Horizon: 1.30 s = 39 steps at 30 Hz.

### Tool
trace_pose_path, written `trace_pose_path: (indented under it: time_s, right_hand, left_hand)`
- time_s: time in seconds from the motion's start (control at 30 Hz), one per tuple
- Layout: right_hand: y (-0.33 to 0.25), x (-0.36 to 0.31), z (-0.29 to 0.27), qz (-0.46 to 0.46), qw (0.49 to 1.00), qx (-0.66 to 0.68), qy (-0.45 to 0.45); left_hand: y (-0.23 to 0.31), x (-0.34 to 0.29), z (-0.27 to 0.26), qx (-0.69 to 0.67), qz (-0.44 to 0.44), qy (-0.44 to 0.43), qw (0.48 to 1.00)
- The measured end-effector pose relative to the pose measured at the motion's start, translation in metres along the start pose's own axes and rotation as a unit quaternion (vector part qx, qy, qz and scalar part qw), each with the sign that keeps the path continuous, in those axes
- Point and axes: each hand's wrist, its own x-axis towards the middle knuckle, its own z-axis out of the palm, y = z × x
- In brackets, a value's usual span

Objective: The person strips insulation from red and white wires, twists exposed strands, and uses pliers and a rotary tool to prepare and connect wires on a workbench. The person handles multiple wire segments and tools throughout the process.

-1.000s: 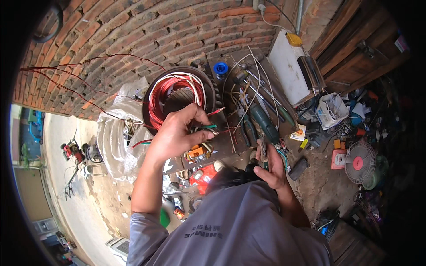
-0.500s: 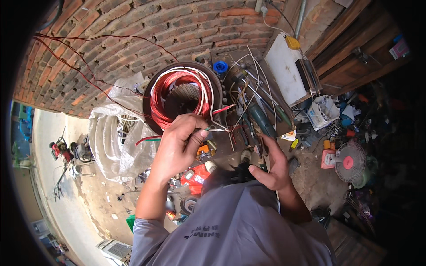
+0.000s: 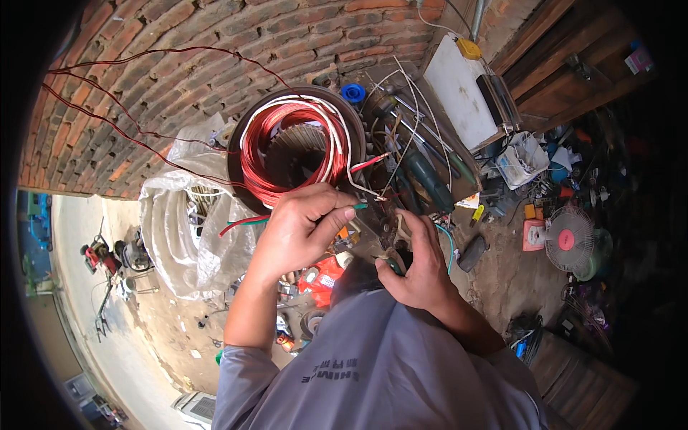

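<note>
My left hand (image 3: 297, 228) is closed in a pinch on a thin green sleeve (image 3: 360, 206), whose tip pokes out past the thumb. A red sleeved lead (image 3: 231, 228) sticks out on that hand's other side. My right hand (image 3: 424, 276) grips pliers (image 3: 388, 238) by their handles, with the jaws pointing up near the green tip. Just beyond my left hand sits a motor stator with a round dark housing (image 3: 235, 154) and thick windings of red copper wire (image 3: 256, 154). White sleeved leads (image 3: 350, 147) and a red sleeved lead (image 3: 370, 162) come off the windings on the right.
Long copper wires (image 3: 136, 130) run left from the stator past a brick wall (image 3: 215, 32). A white plastic sack (image 3: 172, 236) lies at the left. Hand tools, a dark green cylindrical tool (image 3: 428, 179) and a white box (image 3: 462, 93) stand right. Farther right is a fan (image 3: 570, 240).
My right hand has moved left and up, bringing the pliers close to the green tip. My left hand keeps its pinch and has shifted slightly right.
</note>
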Motion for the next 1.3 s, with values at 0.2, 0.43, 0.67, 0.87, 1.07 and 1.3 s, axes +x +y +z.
trace_pose_path:
  time_s: [0.2,0.43,0.67,0.87,1.07,1.3]
  right_hand:
    - [-0.002,0.008,0.018,-0.005,1.000,-0.018,0.013]
    - [-0.003,0.011,0.020,-0.002,1.000,-0.010,0.013]
    - [0.002,0.012,0.023,-0.009,1.000,0.026,0.006]
    - [0.004,0.012,0.020,-0.010,0.999,0.031,-0.006]
    - [0.002,0.015,0.014,0.007,0.999,0.024,-0.020]
    - [0.003,0.015,0.012,-0.004,0.999,0.015,-0.028]
  left_hand:
    - [-0.004,-0.003,0.005,0.004,0.032,0.016,0.999]
    - [-0.010,-0.004,0.007,-0.007,0.033,0.007,0.999]
    - [-0.009,-0.005,0.010,0.008,0.036,0.015,0.999]
    - [-0.010,-0.004,0.009,0.020,0.044,0.011,0.999]
    - [-0.011,-0.002,0.011,0.021,0.049,0.015,0.998]
    - [-0.009,-0.003,0.011,0.026,0.040,0.022,0.999]
